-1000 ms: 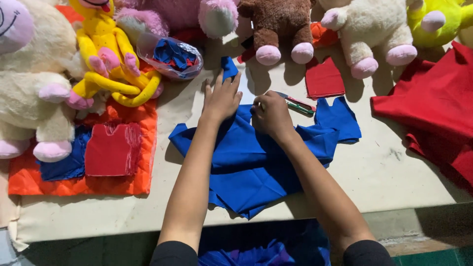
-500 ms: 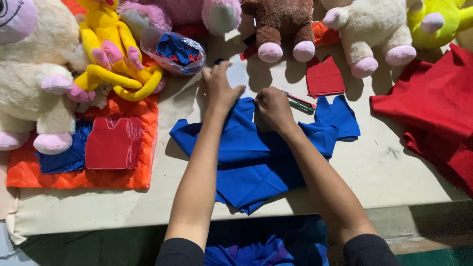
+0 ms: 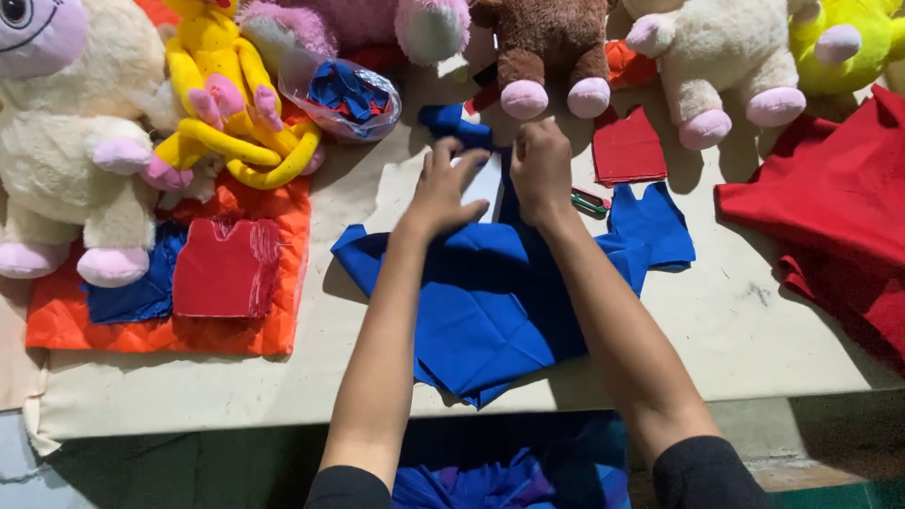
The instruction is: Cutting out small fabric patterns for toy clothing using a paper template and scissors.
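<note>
Left hand: your fingers spread flat on the blue cloth.
Right hand: your fingers curled together, pinching the cloth's top edge.

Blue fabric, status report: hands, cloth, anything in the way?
Left hand flat on blue fabric. Right hand pinching its top edge. Green marker beside right wrist, apart.
</note>
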